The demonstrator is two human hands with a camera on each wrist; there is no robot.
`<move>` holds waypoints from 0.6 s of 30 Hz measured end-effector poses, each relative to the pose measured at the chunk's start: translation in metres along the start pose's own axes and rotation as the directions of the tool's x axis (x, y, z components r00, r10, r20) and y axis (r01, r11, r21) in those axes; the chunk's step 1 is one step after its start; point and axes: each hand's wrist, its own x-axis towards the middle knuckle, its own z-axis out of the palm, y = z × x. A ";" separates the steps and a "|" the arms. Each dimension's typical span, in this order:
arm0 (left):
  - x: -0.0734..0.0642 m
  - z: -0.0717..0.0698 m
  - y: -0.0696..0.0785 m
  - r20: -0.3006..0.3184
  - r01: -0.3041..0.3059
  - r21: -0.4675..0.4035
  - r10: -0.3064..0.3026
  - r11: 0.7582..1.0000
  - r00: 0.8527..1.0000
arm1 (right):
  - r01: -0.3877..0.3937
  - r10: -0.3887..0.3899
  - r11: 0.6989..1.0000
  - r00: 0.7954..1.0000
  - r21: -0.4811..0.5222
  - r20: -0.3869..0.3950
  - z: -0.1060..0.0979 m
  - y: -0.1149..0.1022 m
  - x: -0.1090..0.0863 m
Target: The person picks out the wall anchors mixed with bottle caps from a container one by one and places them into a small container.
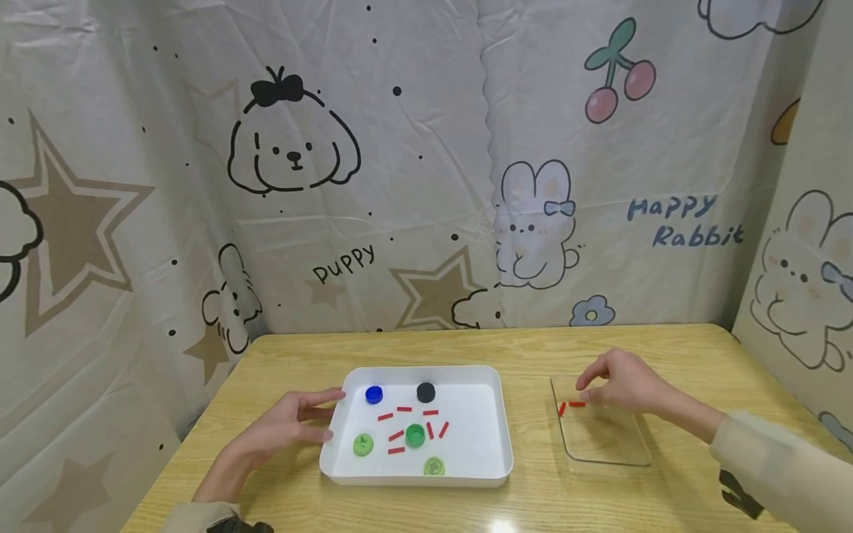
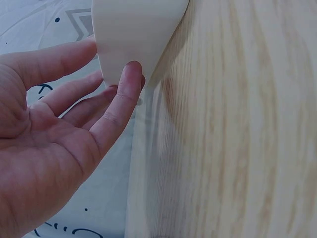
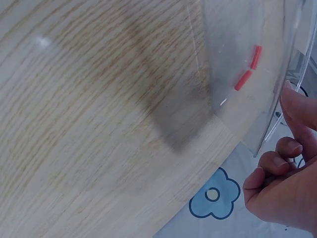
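Note:
At the left end of a white tray (image 1: 476,437), my left hand (image 1: 286,422) touches the outer wall with loosely extended fingers. The left wrist view shows those fingers (image 2: 115,111) against the white wall. Over the back of a clear plastic box (image 1: 603,444) is my right hand (image 1: 629,381), with bent index finger and thumb above two short red sticks (image 1: 577,404). In the right wrist view several fingers (image 3: 271,162) curl in beyond the box wall; I cannot tell whether the fingertips pinch anything. The two red sticks (image 3: 256,57) lie inside the box.
The tray holds a blue cap (image 1: 374,394), a black cap (image 1: 426,392), a green cap (image 1: 415,435), light green round pieces (image 1: 363,444) and several red sticks (image 1: 396,435). Beneath is a wooden table (image 1: 300,500); a printed curtain (image 1: 426,185) hangs behind and at the sides.

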 end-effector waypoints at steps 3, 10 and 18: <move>0.001 0.000 0.000 0.001 -0.003 -0.001 0.003 1.000 1.000 | 0.006 -0.006 1.000 1.000 0.006 -0.006 -0.003 -0.003 0.000; 0.001 0.000 0.000 0.003 -0.009 -0.009 0.009 1.000 1.000 | 0.050 -0.050 0.998 0.999 0.027 -0.004 -0.008 -0.019 0.002; 0.001 -0.001 0.000 0.003 -0.016 -0.005 0.017 1.000 1.000 | 0.101 -0.103 0.994 0.994 0.041 0.043 -0.006 -0.048 0.008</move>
